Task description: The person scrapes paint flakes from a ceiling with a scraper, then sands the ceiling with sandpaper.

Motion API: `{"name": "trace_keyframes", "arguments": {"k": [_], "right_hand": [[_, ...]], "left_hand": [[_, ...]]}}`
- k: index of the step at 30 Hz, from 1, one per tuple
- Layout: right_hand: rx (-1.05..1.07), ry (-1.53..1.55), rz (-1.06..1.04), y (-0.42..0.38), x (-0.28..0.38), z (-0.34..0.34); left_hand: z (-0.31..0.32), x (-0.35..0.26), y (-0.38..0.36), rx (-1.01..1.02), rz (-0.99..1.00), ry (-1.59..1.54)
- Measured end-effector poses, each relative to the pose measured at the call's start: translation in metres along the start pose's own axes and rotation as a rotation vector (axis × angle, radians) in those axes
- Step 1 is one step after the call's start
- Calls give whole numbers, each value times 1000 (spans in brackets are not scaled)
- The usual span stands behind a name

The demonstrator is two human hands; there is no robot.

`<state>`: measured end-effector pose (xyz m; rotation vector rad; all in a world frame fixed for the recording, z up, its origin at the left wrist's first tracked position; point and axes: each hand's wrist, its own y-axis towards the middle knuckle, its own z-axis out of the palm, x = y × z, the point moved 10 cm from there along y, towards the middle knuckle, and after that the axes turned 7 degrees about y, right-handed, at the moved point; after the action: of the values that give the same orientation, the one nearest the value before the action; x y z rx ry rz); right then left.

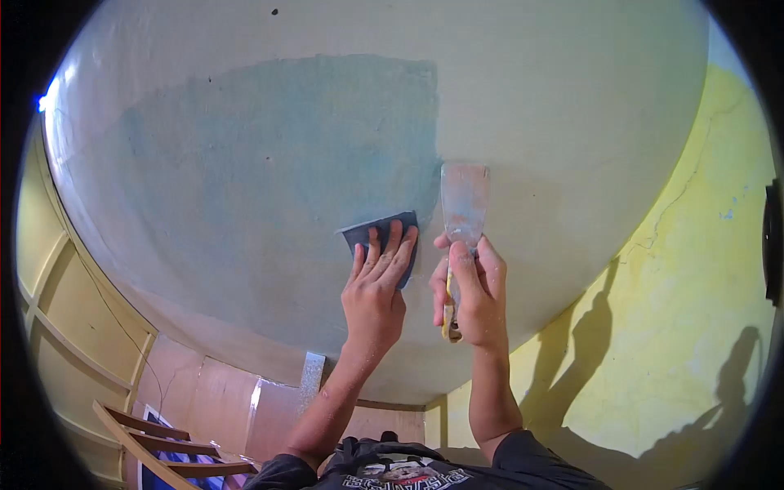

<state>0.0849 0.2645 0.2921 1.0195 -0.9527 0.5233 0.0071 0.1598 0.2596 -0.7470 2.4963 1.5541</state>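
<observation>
Fingers spread, my left hand [377,298] presses a dark sheet of sandpaper [359,233] against the ceiling [572,106]. It sits near the lower right of a bluish-grey patch [286,139] on that surface. To the right, my right hand [478,290] grips a putty knife [465,200] with its blade pointing up and thumb at the blade's base. Pale and reddish smears mark the blade, and a yellowish handle runs down through the fingers.
A cracked yellow wall [678,220] stands at the right, with arm shadows on it. At the lower left is a wooden ladder-like frame [155,445]. A bright light [42,103] shines at the far left edge. A grey speckled strip [311,380] shows beside my left forearm.
</observation>
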Motion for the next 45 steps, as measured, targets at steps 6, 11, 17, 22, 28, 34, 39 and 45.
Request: {"name": "trace_keyframes", "arguments": {"k": [6, 11, 17, 22, 28, 34, 39, 45], "right_hand": [[-41, 4, 31, 4, -1, 4], [-35, 11, 41, 5, 2, 6], [-7, 56, 27, 9, -5, 4], [-4, 111, 24, 9, -13, -3], [70, 149, 63, 9, -11, -2], [61, 211, 5, 11, -17, 2], [83, 206, 28, 19, -12, 12], [81, 151, 31, 15, -8, 5]], "left_hand": [[-9, -1, 4, 99, 5, -8], [-6, 0, 6, 141, 3, 3], [-3, -2, 4, 79, -27, -14], [-32, -21, 11, -29, -78, -132], [-31, -32, 30, -181, -35, -1], [-21, -24, 31, -177, -77, 22], [-27, -25, 32, -192, -72, 89], [-26, -26, 33, -168, -75, 64]]}}
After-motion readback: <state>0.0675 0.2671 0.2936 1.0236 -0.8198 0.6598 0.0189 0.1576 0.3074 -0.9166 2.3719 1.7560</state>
